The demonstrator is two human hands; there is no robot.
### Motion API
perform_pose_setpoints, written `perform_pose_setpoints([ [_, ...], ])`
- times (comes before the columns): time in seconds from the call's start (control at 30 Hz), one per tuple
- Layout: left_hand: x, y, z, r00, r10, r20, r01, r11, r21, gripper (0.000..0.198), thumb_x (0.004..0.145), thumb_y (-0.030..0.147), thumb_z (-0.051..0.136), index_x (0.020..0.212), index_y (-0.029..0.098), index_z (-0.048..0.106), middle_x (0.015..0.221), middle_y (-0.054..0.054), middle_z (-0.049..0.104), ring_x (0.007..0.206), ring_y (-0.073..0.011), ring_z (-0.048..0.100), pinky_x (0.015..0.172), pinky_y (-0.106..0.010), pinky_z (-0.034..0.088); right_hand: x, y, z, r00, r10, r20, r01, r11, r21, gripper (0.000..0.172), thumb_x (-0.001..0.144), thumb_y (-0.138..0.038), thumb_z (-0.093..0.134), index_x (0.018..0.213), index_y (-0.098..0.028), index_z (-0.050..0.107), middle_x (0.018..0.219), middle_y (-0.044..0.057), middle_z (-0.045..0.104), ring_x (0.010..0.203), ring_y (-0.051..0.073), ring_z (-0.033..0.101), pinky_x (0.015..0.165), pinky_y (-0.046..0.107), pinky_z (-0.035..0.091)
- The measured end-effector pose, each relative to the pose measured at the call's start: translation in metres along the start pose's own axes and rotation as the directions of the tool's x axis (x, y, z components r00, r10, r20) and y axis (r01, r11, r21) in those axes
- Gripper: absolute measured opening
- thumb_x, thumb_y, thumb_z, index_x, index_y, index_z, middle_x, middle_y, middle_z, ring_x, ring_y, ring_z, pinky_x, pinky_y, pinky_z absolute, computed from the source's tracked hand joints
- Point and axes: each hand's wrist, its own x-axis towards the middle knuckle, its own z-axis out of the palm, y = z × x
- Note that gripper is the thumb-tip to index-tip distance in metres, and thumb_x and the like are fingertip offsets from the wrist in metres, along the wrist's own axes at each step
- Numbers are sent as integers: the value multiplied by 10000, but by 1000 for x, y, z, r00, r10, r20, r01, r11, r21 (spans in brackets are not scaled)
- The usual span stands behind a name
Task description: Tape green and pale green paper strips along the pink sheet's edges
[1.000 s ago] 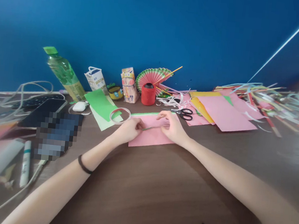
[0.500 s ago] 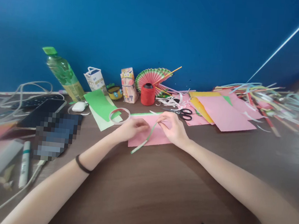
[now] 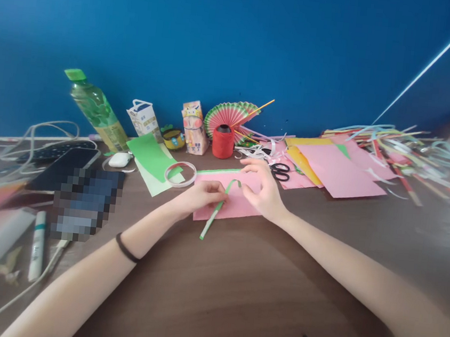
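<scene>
My left hand [image 3: 207, 196] pinches a narrow green strip of paper [image 3: 217, 210] between thumb and fingers. The strip's lower end hangs toward the front of the desk, and its upper end curls over to the right. Beside that curled end, my right hand [image 3: 261, 191] is open, thumb and fingers apart, with nothing visible between them. Beneath both hands lies a pink sheet of paper [image 3: 240, 207] with a green edge along its far side. A roll of tape [image 3: 180, 174] lies just left of the pink sheet.
Black-handled scissors [image 3: 280, 172] lie behind my right hand. Green paper [image 3: 154, 155], a bottle [image 3: 98, 107], a red spool [image 3: 223, 142] and a paper fan [image 3: 222, 115] stand or lie along the back. Pink sheets [image 3: 339, 170] and loose strips are at right; a phone [image 3: 86, 205] and marker [image 3: 38, 245] at left.
My left hand has taken hold of the green strip. My right hand has let go of its upper end and its fingers have spread; that end now curls over.
</scene>
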Motion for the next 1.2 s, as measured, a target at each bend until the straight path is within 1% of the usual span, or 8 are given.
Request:
perform_pose_setpoints([
  [0.1,2,-7,0,997,-52,-62,47,996,-76,120,723,218,607,695,126,535,645,-41,657,485,-75,553,410,-161,340,6,-2,-2,982,190,-12,-181,951,249,174,722,-170,602,860,-213,505,1033,66,576,1027,210,539,881,415,423],
  [0.23,3,-9,1,993,-106,-47,98,983,-156,111,741,181,604,790,126,520,780,-95,690,677,-162,668,454,-176,445,8,0,0,921,374,108,-374,775,509,234,681,-248,685,758,-203,468,784,8,606,760,153,609,728,342,485],
  [0.33,1,-6,3,993,-111,-48,101,979,-176,124,763,159,582,867,129,524,780,-84,689,702,-176,678,499,-199,501,6,2,2,885,411,218,-459,696,552,282,647,-262,719,756,-197,467,715,-21,592,647,125,606,648,306,495],
  [0.43,0,-4,4,998,-56,-18,52,978,-201,196,766,158,578,954,129,534,832,-90,689,724,-183,681,514,-196,520,4,2,2,861,378,339,-508,661,553,276,659,-265,711,781,-192,474,716,-23,591,624,127,618,608,295,495],
  [0.63,-2,-3,5,989,145,-14,-144,959,-242,528,775,199,581,1277,184,417,943,-97,670,806,-208,677,607,-220,551,6,-6,-1,874,352,336,-485,685,544,278,667,-261,699,823,-195,479,733,-29,563,643,126,628,627,296,510],
  [0.87,1,-9,13,998,-61,-11,56,964,-261,403,779,110,545,1176,152,498,961,-132,682,861,-211,667,563,-207,547,3,4,3,859,344,378,-500,718,484,258,662,-229,689,824,-189,493,737,-24,568,635,103,587,631,286,500],
  [1.0,3,-10,11,995,-83,45,93,953,-289,310,776,116,549,1085,135,554,1019,-150,669,900,-221,658,570,-209,545,1,5,7,858,347,378,-498,742,450,240,663,-183,667,826,-189,492,739,-19,568,649,97,561,626,269,479],
  [1.2,6,-11,10,993,-91,72,109,941,-321,324,787,112,520,1107,140,562,1026,-150,665,896,-225,659,618,-235,559,2,-3,8,852,366,375,-494,799,344,198,685,-162,634,817,-181,487,721,-17,563,612,90,530,605,268,463],
])
